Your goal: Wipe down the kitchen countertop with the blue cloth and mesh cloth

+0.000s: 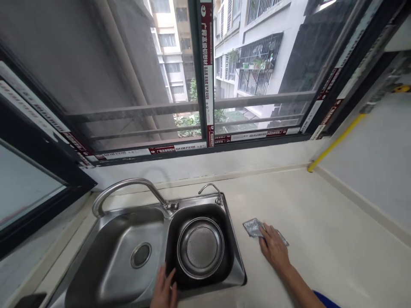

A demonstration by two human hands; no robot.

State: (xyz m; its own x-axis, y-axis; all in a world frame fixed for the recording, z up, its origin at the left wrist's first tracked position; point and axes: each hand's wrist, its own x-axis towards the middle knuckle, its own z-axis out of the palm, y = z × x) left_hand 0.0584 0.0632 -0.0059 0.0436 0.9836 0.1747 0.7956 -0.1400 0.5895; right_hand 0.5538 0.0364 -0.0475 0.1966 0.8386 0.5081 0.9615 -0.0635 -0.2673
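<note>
The right hand (273, 247) lies on a silver scrub pad (253, 227) on the surface (337, 222). Its fingers (268, 233) are flat, not gripping, and the pad pokes out at 10 and 3 o'clock. The left hand (163, 288), open, is cut off at the bottom, by the steel sink (237, 256). A metal strainer (201, 248) sits at its 1 o'clock.
</note>
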